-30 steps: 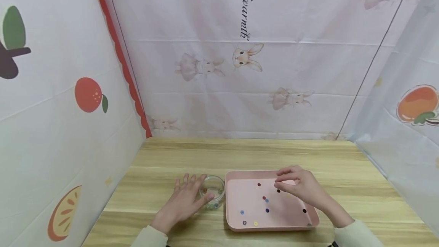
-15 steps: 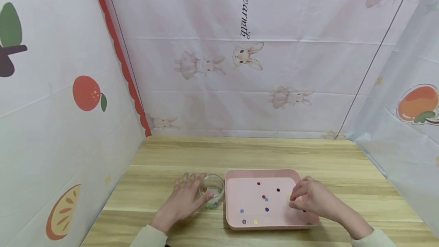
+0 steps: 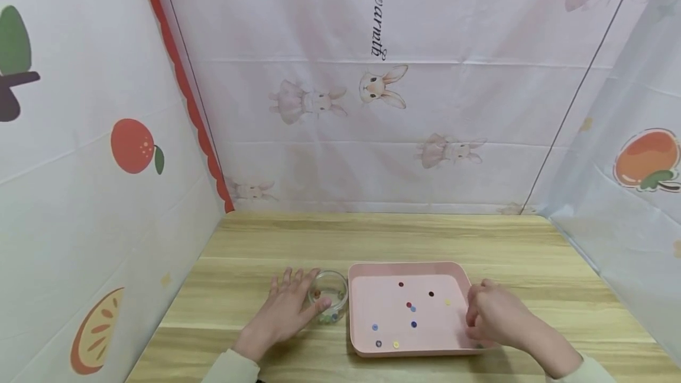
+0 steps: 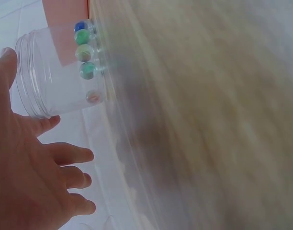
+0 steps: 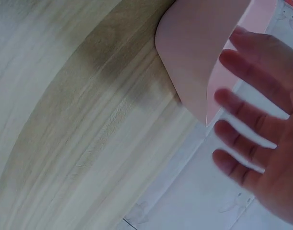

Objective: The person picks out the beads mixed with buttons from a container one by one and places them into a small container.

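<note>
My left hand (image 3: 287, 306) holds a clear round jar (image 4: 55, 67) at its threaded rim, between thumb and index finger, its other fingers spread. Several glass marbles (image 4: 84, 52) lie at the jar's bottom. A pink tray (image 3: 415, 351) stands beside it, with several small button-like discs inside, such as a dark blue one (image 3: 414, 324) and a yellow one (image 3: 396, 344). Over the tray's right side is my right hand (image 3: 500, 315), its thumb and index fingertips reaching inside the rim. In the right wrist view its fingers look loosely bent, thumb and index apart. Whatever lies beneath this hand is hidden.
Jar and tray stand on a pale wood-grain table (image 3: 287, 235). Printed cloth hangs on the left, right and back (image 3: 340, 135) sides of the table. A greenish disc (image 3: 479, 346) lies in the tray's near right corner.
The right hand has moved right and nearer me, from above the tray's upper right to its right edge, covering the black disc there and uncovering a yellow one. The left hand stays put.
</note>
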Demonstrator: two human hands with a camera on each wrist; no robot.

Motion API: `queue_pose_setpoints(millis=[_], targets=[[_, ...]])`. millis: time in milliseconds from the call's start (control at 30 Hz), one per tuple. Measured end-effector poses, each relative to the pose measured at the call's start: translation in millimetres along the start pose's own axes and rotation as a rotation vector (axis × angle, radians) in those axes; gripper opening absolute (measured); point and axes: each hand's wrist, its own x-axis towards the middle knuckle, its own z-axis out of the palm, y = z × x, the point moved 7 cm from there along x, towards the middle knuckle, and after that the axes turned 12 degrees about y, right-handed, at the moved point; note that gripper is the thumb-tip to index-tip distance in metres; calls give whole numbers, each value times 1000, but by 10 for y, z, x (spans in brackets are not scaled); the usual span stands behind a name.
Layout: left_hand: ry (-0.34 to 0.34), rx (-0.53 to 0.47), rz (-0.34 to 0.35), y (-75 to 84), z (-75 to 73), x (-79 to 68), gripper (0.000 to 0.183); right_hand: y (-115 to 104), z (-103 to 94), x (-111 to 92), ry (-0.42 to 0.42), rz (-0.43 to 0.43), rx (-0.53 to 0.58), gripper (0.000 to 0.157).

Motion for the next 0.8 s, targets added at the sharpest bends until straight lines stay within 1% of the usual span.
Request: queue_pose_setpoints(millis=[67,133,200,367,433,667,800], targets=[[-2,-4,3,7,-1,-1,84,19,-12,-31,-4,34,-53,16],[-3,-5,5,14,-2,-1,84,48,-15,-62,-22,87,-95,17],[-2,-5,7,21,-3,1,83,84,-6,-95,-52,148,-106,20],[0,-8,4,22,-13,8,80,176,61,-145,-153,336,-24,28],[3,-13,4,18,-15,12,79,189,83,-140,-179,381,1,29],[8,-15,0,4,-3,16,79,182,175,-121,-239,407,6,19],[7,-13,2,8,0,19,79,187,211,-126,-258,415,1,19]])
